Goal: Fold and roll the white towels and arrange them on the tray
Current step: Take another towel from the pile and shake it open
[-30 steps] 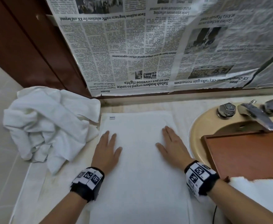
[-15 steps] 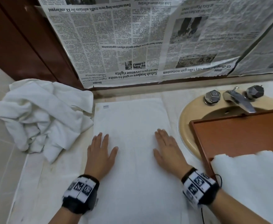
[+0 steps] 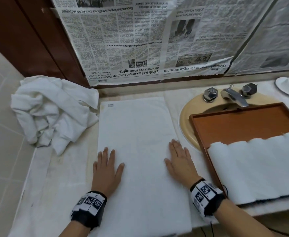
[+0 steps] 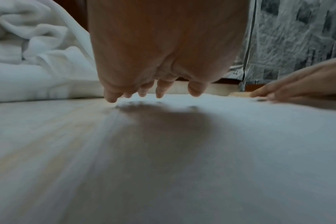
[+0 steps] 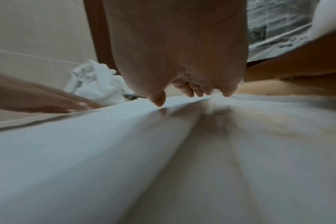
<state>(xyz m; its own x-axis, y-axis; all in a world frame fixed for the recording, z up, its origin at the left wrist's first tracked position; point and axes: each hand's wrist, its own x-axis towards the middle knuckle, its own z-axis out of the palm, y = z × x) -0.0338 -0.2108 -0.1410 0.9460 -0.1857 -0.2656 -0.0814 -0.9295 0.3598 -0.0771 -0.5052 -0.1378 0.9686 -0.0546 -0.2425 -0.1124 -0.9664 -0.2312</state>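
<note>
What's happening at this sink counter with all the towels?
A person is folding white towels. Both hands, the left hand and the right hand, lie flat with straight fingers on a folded towel spread on the counter, pressing it smooth. A crumpled pile of towels waits to the left. To the right, a wooden tray sits over the sink and already holds a row of rolled towels. This towel is not yet rolled.
</note>
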